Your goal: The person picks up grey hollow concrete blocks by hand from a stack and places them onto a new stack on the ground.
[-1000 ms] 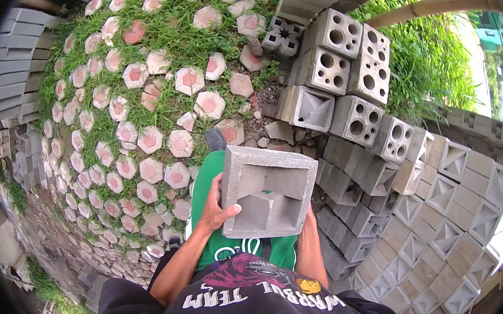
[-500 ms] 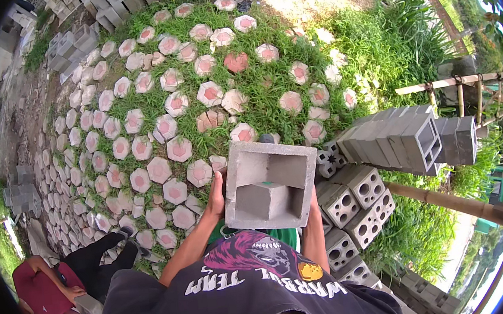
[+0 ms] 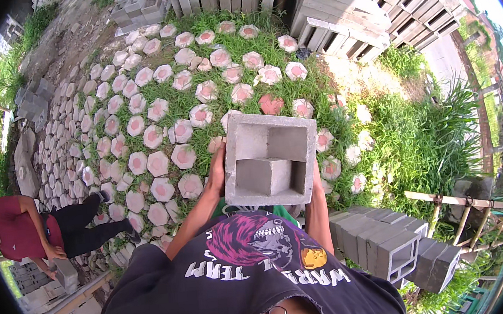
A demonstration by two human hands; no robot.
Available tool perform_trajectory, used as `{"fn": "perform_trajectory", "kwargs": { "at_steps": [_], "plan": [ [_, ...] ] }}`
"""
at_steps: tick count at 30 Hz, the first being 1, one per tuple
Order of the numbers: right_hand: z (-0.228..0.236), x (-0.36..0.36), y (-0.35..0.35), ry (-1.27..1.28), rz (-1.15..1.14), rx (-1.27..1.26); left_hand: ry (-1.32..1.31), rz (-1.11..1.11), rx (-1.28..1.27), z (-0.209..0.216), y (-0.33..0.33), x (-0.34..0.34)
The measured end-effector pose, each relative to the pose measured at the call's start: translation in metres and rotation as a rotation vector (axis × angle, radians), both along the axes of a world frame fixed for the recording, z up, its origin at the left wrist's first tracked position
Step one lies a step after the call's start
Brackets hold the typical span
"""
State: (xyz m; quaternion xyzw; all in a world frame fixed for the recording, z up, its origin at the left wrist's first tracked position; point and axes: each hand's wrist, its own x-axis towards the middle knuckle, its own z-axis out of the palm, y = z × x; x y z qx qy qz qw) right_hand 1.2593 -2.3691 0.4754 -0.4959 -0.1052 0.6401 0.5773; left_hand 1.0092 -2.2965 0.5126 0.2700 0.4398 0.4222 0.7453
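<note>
A grey hollow concrete block (image 3: 280, 175) is held up in front of my torso, its open side facing up. Inside it, a divider and a raised inner corner make separate recesses. My left hand (image 3: 217, 167) presses against the block's left side, fingers partly hidden behind it. On the opposite side my right hand (image 3: 318, 182) grips the block, mostly covered by its wall.
Hexagonal pavers (image 3: 183, 156) with pink centres stand among grass ahead. Stacked concrete blocks (image 3: 341, 21) rise at the far right; a row of grey blocks (image 3: 368, 236) lies near right beside a bamboo rail (image 3: 461, 200). A person in a maroon shirt (image 3: 25, 227) holds a block at left.
My view has turned to the right, bringing the far block stacks further into sight. The block stays in both my hands. The person at left now appears more upright and farther up.
</note>
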Motion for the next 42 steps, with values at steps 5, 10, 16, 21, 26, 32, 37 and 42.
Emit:
{"fn": "perform_trajectory", "kwargs": {
  "at_steps": [5,10,16,21,26,32,37,42],
  "plan": [
    [0.016,0.013,0.069,0.125,0.041,0.013,0.135,0.143,0.102,-0.022,0.042,0.012],
    [0.036,0.015,0.152,0.038,0.096,-0.083,0.127,0.237,0.131,-0.048,0.106,0.016],
    [0.036,0.002,0.294,0.036,0.278,0.051,0.176,0.328,0.084,-0.042,0.220,0.004],
    [-0.021,0.019,0.416,-0.015,0.373,-0.028,0.091,0.402,0.007,-0.021,0.324,-0.009],
    [0.027,-0.045,0.515,0.035,0.509,0.127,0.202,0.546,-0.034,0.013,0.396,-0.047],
    [0.030,-0.064,0.633,0.043,0.681,0.166,0.252,0.621,0.000,0.022,0.477,-0.062],
    [0.030,-0.078,0.745,0.086,0.765,0.154,0.082,0.798,-0.046,-0.006,0.566,-0.057],
    [0.010,-0.091,0.857,0.058,0.855,0.107,0.057,0.857,-0.031,0.005,0.652,-0.068]
  ]
}}
